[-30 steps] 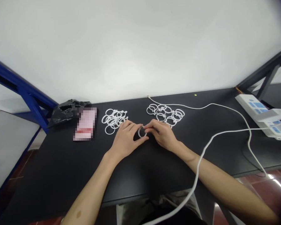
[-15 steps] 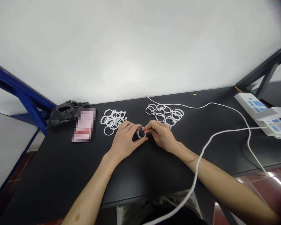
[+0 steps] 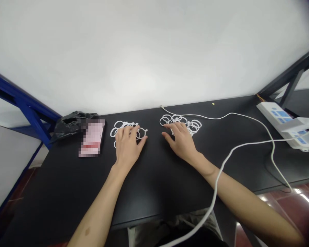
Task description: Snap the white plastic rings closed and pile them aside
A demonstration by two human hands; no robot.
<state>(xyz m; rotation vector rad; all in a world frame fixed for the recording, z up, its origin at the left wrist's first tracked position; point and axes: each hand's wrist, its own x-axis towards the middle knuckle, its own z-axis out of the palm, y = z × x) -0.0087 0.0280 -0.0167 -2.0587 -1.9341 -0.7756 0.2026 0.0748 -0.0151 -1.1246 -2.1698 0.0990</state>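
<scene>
My left hand (image 3: 127,142) is over the left pile of white plastic rings (image 3: 119,124) and covers much of it. A single white plastic ring (image 3: 145,133) with a small knob spans the gap between its thumb and index finger, touching both. To the right, my right hand (image 3: 181,139) lies over the near side of a second pile of white rings (image 3: 195,125). Its thumb and fingers are apart, and I see nothing held in them. The fingertips reach among those rings, partly hiding them.
A pink and white packet (image 3: 92,137), blurred out, lies left beside a crumpled black plastic bag (image 3: 69,125). A white cable (image 3: 229,151) crosses over my right forearm. At the right stands a white device with blue labels (image 3: 279,115). A blue metal frame (image 3: 31,113) borders the left.
Both hands were together at a ring in the middle. My left hand has moved left with a ring to the left pile; my right hand has let go and moved up to the right pile.
</scene>
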